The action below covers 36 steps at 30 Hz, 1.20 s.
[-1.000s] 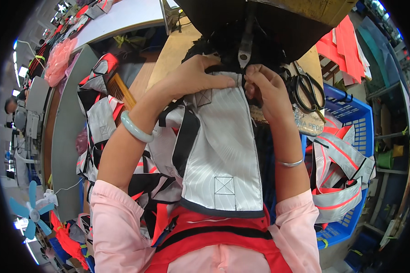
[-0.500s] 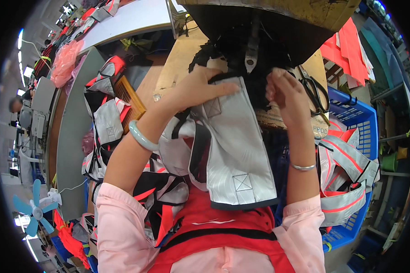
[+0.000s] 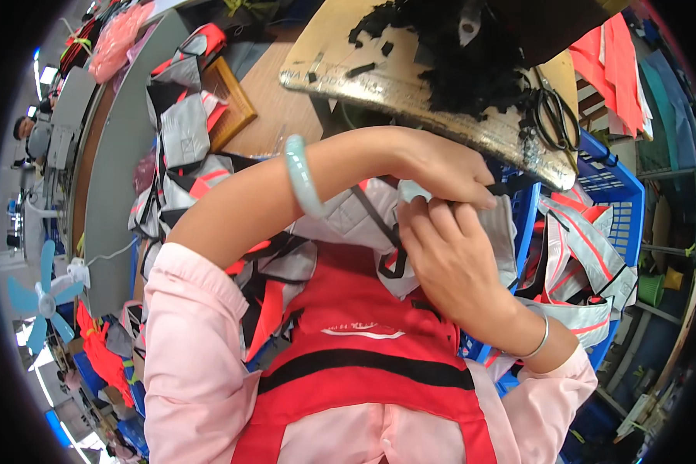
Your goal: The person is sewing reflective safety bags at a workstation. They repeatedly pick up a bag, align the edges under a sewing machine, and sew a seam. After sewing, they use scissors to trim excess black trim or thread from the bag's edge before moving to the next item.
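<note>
Now drawn back from the tan board [image 3: 329,48], left hand [image 3: 443,168] and right hand [image 3: 455,263] meet — both gripping grey fabric [image 3: 504,241].

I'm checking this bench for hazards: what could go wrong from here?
The scissors lie near the right edge of the board, beside the blue basket; a bump might knock them off. Loose black scraps on the board could cling to the grey fabric at the left hand and right hand.

A blue fan [image 3: 46,305] is located left of the grey panel [image 3: 116,178]. A ceiling light [image 3: 49,75] is lit. A shelf [image 3: 659,312], apparently metal, occupies the dim right edge.
</note>
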Each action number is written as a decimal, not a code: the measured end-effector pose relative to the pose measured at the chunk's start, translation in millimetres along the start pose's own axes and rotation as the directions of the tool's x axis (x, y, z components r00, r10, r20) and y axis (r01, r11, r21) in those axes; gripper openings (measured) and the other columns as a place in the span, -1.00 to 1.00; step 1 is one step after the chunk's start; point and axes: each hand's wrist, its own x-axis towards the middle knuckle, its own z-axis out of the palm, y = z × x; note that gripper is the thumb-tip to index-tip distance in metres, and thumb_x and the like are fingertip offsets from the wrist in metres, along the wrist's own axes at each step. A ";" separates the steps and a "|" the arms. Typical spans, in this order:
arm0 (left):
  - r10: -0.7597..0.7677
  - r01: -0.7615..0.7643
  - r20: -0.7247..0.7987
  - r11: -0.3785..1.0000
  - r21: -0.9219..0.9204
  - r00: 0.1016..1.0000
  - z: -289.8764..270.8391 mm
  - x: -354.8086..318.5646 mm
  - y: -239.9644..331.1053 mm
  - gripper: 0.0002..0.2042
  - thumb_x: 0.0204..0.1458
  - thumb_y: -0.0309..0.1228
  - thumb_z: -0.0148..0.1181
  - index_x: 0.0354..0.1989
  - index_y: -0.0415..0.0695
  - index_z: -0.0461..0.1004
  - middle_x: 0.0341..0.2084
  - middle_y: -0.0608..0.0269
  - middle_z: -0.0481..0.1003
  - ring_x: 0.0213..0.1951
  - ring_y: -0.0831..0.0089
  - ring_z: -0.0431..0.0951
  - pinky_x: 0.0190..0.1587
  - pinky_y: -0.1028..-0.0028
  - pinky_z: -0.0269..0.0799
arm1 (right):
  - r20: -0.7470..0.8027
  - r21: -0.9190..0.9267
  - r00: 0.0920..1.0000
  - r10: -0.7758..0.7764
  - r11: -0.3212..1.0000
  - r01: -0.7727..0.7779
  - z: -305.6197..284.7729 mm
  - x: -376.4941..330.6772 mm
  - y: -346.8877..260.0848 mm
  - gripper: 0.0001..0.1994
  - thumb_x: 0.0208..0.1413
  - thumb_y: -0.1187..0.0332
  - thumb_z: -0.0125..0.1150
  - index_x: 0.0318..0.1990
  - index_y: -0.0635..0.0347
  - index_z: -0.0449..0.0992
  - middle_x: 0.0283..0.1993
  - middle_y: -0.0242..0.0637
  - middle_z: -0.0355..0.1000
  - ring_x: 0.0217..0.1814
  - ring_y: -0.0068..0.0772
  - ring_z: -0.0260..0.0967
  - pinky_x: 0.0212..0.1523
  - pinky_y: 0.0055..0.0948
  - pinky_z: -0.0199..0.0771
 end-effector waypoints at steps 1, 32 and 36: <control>0.027 -0.026 0.016 0.997 -0.067 1.000 5.7 4.4 -2.0 -0.53 0.18 -0.08 -0.02 -0.48 -0.34 0.36 -0.60 0.17 0.34 -0.47 0.38 0.30 -0.29 0.33 0.28 | 0.026 0.000 1.000 0.006 1.000 -0.006 7.7 -2.8 -3.9 -0.70 -0.09 0.34 0.05 -0.19 0.27 0.53 -0.19 -0.19 0.37 0.03 -0.20 0.24 0.07 -0.25 0.25; 0.236 -0.362 -0.786 0.932 0.017 0.571 87.5 -53.9 -41.2 -0.74 0.16 -0.41 0.10 -0.06 -0.30 0.47 -0.27 0.12 0.52 -0.18 0.40 0.50 -0.09 0.47 0.37 | 0.124 0.790 0.902 0.413 0.509 -0.341 -44.9 -20.1 65.2 -0.86 0.06 0.37 0.17 -0.33 0.27 0.50 -0.49 -0.10 0.44 -0.45 -0.04 0.40 -0.39 -0.25 0.36; 0.124 -0.288 -0.699 0.950 -0.122 0.704 50.7 -67.9 -20.8 -0.80 0.18 -0.39 0.08 -0.24 -0.32 0.49 -0.50 0.29 0.45 -0.40 0.61 0.36 -0.32 0.55 0.31 | 0.136 0.847 0.892 0.431 0.417 -0.330 -30.0 -13.9 86.7 -0.81 0.11 0.37 0.16 -0.26 0.35 0.48 -0.43 -0.19 0.43 -0.40 -0.39 0.34 -0.32 -0.45 0.34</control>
